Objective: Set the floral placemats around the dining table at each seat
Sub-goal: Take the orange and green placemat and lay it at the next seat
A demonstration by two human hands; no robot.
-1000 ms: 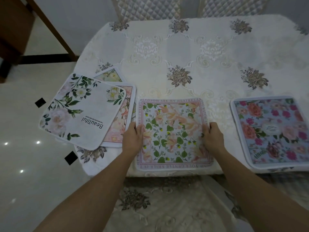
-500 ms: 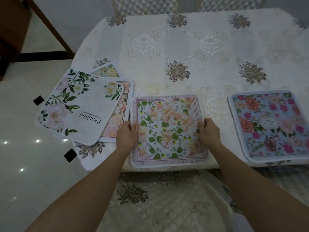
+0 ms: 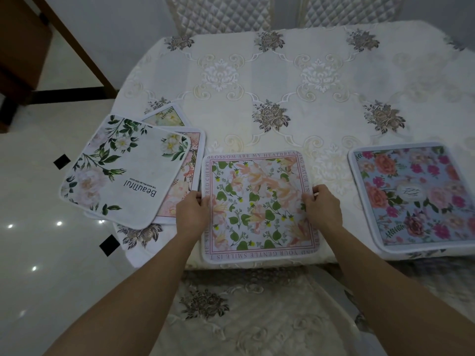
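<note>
A placemat with peach flowers, green leaves and a lettered pink border (image 3: 259, 201) lies flat at the near edge of the table (image 3: 257, 80). My left hand (image 3: 191, 210) pinches its left edge and my right hand (image 3: 323, 206) pinches its right edge. A blue placemat with pink and red roses (image 3: 416, 199) lies flat to the right. At the table's left corner sits a loose stack: a white placemat with green leaves and the word "Beautiful" (image 3: 126, 170) on top, a pink one (image 3: 189, 173) under it, and a pale green one (image 3: 164, 116) lowest.
A cream embroidered tablecloth covers the table. Two quilted chair backs (image 3: 221, 14) stand at the far side. A cushioned seat (image 3: 246, 309) is just below my arms. Glossy floor tiles (image 3: 38, 240) lie to the left, with dark wooden furniture (image 3: 20, 47) at the upper left.
Both hands stay on the peach placemat's side edges. It has slid slightly left, toward the stack. The camera view shifted a little.
</note>
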